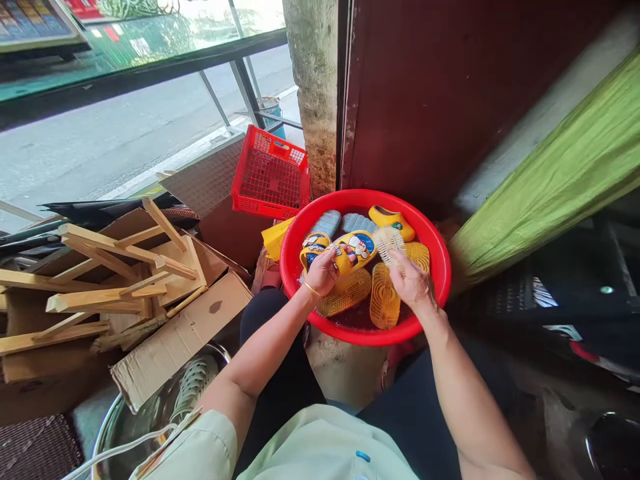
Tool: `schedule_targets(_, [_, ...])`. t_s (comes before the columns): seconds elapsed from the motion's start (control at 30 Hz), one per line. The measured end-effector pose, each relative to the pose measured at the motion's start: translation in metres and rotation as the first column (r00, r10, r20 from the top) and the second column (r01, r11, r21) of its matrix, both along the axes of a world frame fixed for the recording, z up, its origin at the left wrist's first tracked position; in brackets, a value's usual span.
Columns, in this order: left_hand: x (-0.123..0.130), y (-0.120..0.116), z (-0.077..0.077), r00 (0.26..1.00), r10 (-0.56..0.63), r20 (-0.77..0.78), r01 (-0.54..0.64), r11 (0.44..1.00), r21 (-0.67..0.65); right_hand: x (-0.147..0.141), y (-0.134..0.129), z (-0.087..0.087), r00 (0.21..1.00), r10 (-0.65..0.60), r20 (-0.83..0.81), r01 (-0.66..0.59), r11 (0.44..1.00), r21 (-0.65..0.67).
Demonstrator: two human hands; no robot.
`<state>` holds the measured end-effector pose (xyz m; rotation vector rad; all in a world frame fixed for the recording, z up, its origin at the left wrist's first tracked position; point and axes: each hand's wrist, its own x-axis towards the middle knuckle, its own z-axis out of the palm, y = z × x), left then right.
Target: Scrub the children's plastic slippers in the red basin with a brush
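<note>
Over a round red basin (373, 337) both hands are at work. My left hand (323, 272) is closed on a yellow sandal (361, 245) with a blue insole and a cartoon figure. In my right hand (411, 283) is a pale bristled brush (389, 244), just right of the sandal's toe. Another yellow and blue sandal (314, 247) lies by the basin's left side. Yellow soles (385, 300) face up below the hands, and a yellow clog (393, 220) and grey-blue footwear (327, 223) rest at the back of the basin.
A red plastic crate (274, 175) stands behind the basin at left. Wooden stools (125, 257) and cardboard (185, 333) pile up on the left, above a metal bowl (113, 420). Green cloth (555, 173) hangs at right beside a dark red panel (420, 93).
</note>
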<state>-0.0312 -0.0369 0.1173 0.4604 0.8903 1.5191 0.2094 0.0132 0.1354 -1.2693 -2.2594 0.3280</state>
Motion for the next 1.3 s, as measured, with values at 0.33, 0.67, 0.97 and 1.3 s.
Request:
schedule_targets(0.33, [-0.003,0.001,-0.002,0.999,0.033,0.029,-0.034,0.998,0.043,-0.011,-0.003,-0.002,0.995,0.083,0.055,-0.082,0.997,-0.012])
schedule_targets(0.67, [-0.035,0.044,0.023,0.973,0.166,-0.160,-0.167,0.986,0.005,0.015,0.011,-0.001,0.979,-0.165,0.121,0.173,0.983,-0.054])
schedule_targets(0.97, [-0.044,0.039,0.023,0.159,0.222,-0.962,-0.328,0.931,0.161,0.035,0.021,0.004,0.969,-0.241,0.057,0.244,0.968,-0.052])
schedule_targets(1.3, [0.131,0.019,-0.037,-0.310,-0.361,-0.879,0.185,0.884,-0.429,0.030,0.019,0.016,0.980,-0.194,0.043,0.196,0.979,-0.060])
